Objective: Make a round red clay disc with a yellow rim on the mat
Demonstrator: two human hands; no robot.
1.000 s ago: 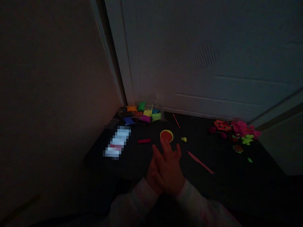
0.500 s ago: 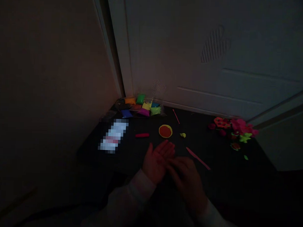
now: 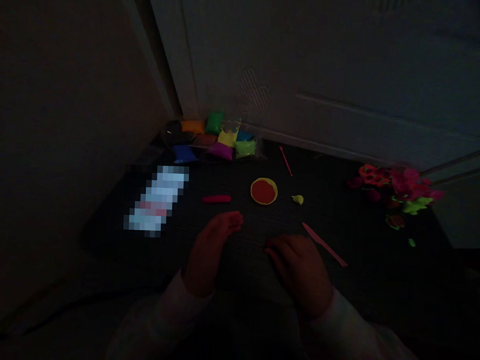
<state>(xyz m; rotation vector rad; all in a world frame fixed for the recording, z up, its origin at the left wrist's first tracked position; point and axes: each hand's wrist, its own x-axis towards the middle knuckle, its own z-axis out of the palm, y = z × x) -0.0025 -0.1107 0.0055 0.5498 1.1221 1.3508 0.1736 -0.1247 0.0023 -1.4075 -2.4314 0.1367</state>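
Note:
My left hand (image 3: pixel 211 247) is raised at the near side of the dark table, fingers stretched out and holding nothing. My right hand (image 3: pixel 300 269) is closed in a pinch; whatever sits between thumb and fingertips is too small and dark to make out. Beyond the hands lies a round red clay disc with a yellow rim (image 3: pixel 263 192). A red clay roll (image 3: pixel 217 199) rests just past my left fingertips. To the right are a small yellow clay lump (image 3: pixel 298 200) and a pink plastic knife (image 3: pixel 324 244), the knife close to my right hand.
Bags of coloured clay (image 3: pixel 221 140) lie along the back left. A blurred bright screen (image 3: pixel 158 201) is at the left. A thin pink stick (image 3: pixel 286 161) lies at the back. Red and pink clay shapes (image 3: pixel 405 183) cluster at the right. A pale door (image 3: pixel 307 61) stands behind the table (image 3: pixel 237 248).
My hands have moved apart: the left, palm up under the right fingers before, has swung left and turned on its side. The right stays pinched. The view has tilted down and come nearer.

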